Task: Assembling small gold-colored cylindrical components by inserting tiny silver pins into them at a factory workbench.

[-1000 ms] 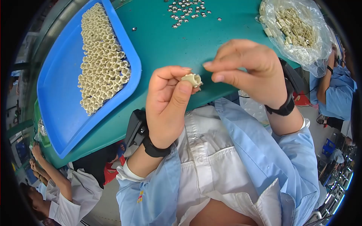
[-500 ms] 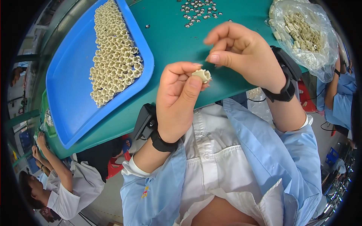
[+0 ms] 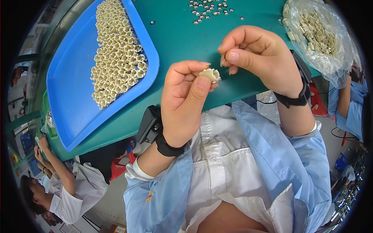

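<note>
Pinched between the thumb and fingers of my left hand (image 3: 184, 93) is a cream plastic ring-shaped part (image 3: 211, 75) with a notched rim, its opening turned to the right. Just right of and above it is my right hand (image 3: 262, 60), apart from the part. Its thumb and curled fingers are closed together; anything between them is too small or hidden to make out. Beyond my hands, small shiny metal pieces (image 3: 206, 11) lie scattered on the green table (image 3: 182, 42).
Many similar cream parts (image 3: 116, 58) stand packed in a blue tray (image 3: 70, 85) at the left. A clear plastic bag (image 3: 338, 72) of cream pieces (image 3: 318, 33) lies at the far right. Co-workers sit at the lower left (image 3: 72, 190) and right edge (image 3: 351, 103).
My right fingers, spread wider before, have curled in toward the thumb. The left hand still holds the ring-shaped part in nearly the same place.
</note>
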Demonstrator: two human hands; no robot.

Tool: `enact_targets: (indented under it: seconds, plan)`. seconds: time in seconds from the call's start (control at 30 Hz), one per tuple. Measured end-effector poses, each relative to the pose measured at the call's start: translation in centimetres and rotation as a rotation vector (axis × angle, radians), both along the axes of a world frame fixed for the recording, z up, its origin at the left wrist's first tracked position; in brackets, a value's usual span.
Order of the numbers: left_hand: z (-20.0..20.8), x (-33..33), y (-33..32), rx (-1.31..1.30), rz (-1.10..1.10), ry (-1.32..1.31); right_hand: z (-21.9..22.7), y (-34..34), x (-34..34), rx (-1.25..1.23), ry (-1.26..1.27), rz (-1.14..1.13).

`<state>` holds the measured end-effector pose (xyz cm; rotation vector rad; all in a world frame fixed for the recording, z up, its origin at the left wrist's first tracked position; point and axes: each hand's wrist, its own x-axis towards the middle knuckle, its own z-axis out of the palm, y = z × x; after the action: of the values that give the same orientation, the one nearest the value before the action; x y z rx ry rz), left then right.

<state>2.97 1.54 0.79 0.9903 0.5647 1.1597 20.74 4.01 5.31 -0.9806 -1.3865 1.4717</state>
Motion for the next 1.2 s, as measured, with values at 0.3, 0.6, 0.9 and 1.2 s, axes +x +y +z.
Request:
enact_targets:
  seconds: [0.3, 0.6, 0.9, 1.2]
  plan:
    - [-0.6, 0.0, 0.1, 0.043, 0.011, -0.059, 0.8, -0.7, -0.7, -0.059, -0.1, 0.121]
    - [-0.5, 0.1, -0.1, 0.084, 0.037, -0.026, 0.3, -0.4, -0.8, -0.224, -0.035, 0.189]
    - [-0.9, 0.0, 0.1, 0.135, -0.007, -0.046, -1.0, -0.1, -0.5, -0.29, 0.065, 0.341]
    - [-0.9, -0.2, 0.1, 0.102, -0.008, -0.118, -1.8, -1.6, -2.7, -0.029, 0.118, 0.109]
